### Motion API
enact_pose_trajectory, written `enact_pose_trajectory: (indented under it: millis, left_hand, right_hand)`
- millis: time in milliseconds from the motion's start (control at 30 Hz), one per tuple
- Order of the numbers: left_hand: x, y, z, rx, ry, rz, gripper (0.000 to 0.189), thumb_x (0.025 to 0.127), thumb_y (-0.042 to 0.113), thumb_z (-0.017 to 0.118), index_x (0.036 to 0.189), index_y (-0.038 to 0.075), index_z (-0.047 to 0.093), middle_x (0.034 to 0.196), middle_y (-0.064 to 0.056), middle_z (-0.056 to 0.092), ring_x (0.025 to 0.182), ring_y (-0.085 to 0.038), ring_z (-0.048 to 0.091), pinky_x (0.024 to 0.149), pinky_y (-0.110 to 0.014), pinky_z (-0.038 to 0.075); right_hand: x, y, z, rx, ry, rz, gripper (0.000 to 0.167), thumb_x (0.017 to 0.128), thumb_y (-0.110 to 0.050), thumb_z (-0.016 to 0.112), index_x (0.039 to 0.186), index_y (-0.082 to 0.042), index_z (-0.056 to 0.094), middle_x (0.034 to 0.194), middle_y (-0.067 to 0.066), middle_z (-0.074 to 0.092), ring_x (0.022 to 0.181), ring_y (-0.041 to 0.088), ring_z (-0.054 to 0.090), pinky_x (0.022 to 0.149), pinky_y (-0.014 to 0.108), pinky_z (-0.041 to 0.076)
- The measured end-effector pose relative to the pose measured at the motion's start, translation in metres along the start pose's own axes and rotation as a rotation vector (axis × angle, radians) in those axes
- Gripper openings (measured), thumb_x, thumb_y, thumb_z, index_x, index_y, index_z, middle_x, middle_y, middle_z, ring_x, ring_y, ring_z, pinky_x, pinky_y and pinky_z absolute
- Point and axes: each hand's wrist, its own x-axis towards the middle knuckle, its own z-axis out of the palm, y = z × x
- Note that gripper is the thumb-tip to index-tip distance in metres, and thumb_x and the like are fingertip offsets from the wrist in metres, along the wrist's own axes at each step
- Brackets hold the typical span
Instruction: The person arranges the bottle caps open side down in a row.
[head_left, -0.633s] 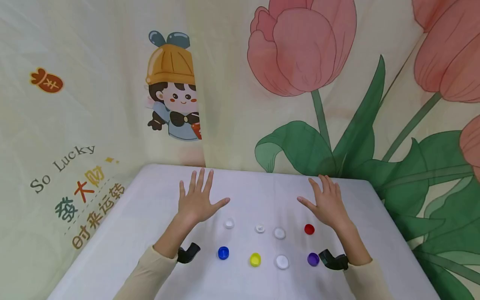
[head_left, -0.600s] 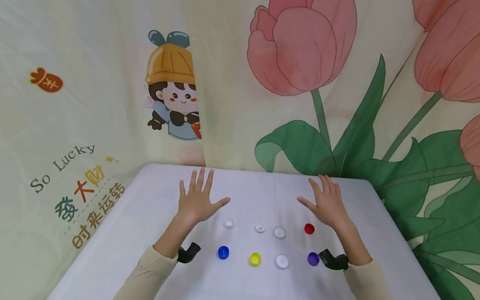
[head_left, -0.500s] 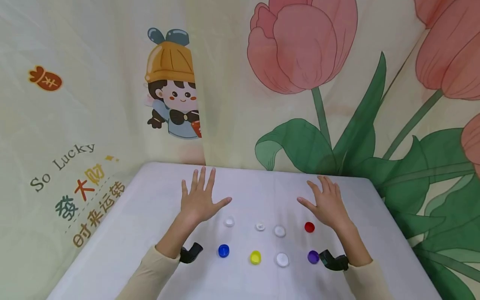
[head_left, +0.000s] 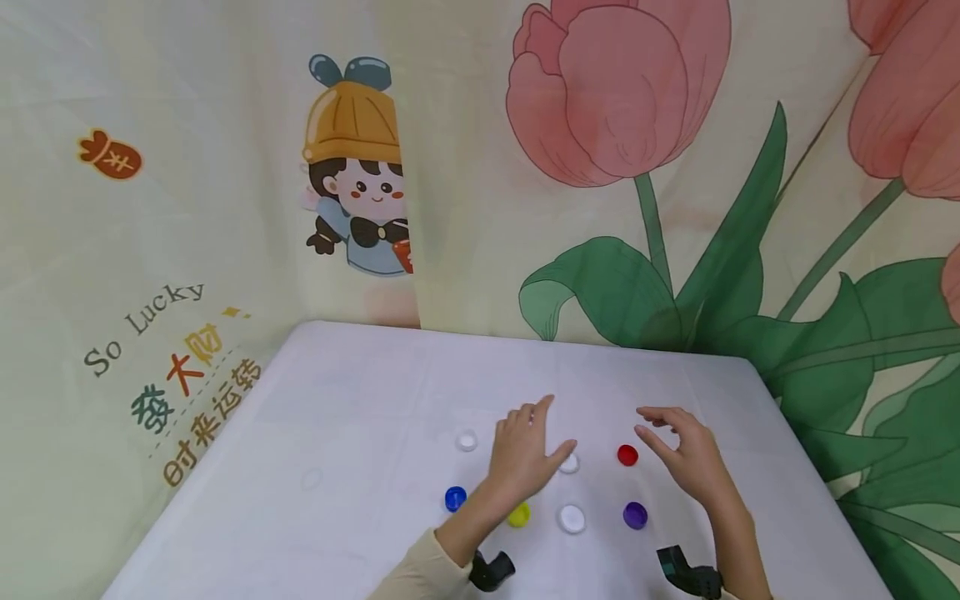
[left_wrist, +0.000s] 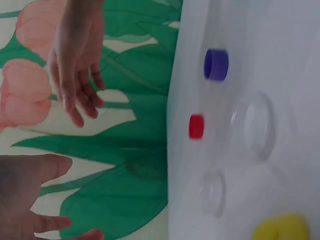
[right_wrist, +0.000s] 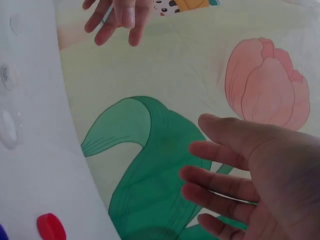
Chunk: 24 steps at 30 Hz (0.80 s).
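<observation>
My left hand hovers above the table over the middle of the bottle caps, its fingers loosely bent and holding nothing. It hides one small clear cap and partly covers a white cap and a yellow cap. To the right, my right hand is raised with thumb and fingers apart, nothing between them. Nearest to it are a red cap and a purple cap. A larger white cap lies in the front row. On the left are a blue cap and a clear cap.
A white-covered table carries all the caps. Behind it hangs a curtain printed with tulips and a cartoon figure. Black wrist mounts sit on both forearms.
My left hand has moved right, from beside the caps to over them, its fingers now less spread. My right hand has shifted slightly right and lower, fingers more bent. The caps keep their layout.
</observation>
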Motion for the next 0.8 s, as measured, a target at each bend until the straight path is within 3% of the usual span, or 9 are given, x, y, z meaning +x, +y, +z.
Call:
enact_pose_trajectory:
  millis: [67,133,333,533,800]
  left_hand:
    - [-0.003,0.014,0.021,-0.021,-0.025,0.021,0.064,0.084,0.046,0.062,0.132,0.007,0.046,0.106,-0.008,0.059,0.096,-0.021,0.052,0.077,-0.033,0.039]
    - [-0.006,0.026,0.039,-0.020,-0.049,0.048,0.062,0.083,0.047,0.063,0.129,0.008,0.049,0.099,-0.004,0.060,0.090,-0.018,0.051,0.072,-0.029,0.037]
    - [-0.014,0.044,0.077,0.070,-0.179,0.103,0.065,0.076,0.055,0.067,0.125,0.015,0.056,0.100,0.001,0.062,0.085,-0.014,0.049,0.070,-0.027,0.033]
    - [-0.018,0.049,0.098,0.204,-0.292,0.169,0.063,0.067,0.060,0.071,0.118,0.024,0.063,0.097,0.006,0.061,0.086,-0.013,0.047,0.072,-0.029,0.033]
    - [-0.018,0.051,0.114,0.256,-0.296,0.203,0.046,0.066,0.054,0.075,0.104,0.030,0.070,0.086,0.009,0.058,0.080,-0.011,0.044,0.068,-0.028,0.027]
  right_hand:
    - [-0.011,0.033,0.012,0.023,0.033,-0.010,0.034,0.084,-0.030,0.068,0.116,-0.018,0.063,0.103,0.003,0.062,0.091,0.016,0.053,0.073,0.037,0.046]
    - [-0.020,0.046,0.016,0.021,0.047,0.022,0.033,0.083,-0.030,0.069,0.114,-0.019,0.064,0.098,-0.001,0.063,0.086,0.014,0.054,0.068,0.037,0.045]
    - [-0.042,0.013,0.003,0.020,-0.141,0.268,0.042,0.081,-0.033,0.071,0.115,-0.011,0.063,0.090,0.000,0.063,0.085,0.020,0.057,0.070,0.040,0.044]
    - [-0.060,0.020,0.007,0.047,-0.315,0.466,0.054,0.073,-0.032,0.078,0.118,-0.008,0.061,0.092,0.000,0.062,0.086,0.018,0.056,0.072,0.036,0.047]
    - [-0.074,0.034,0.023,0.080,-0.314,0.451,0.046,0.065,-0.022,0.083,0.106,-0.009,0.068,0.098,0.001,0.064,0.089,0.018,0.058,0.080,0.039,0.047]
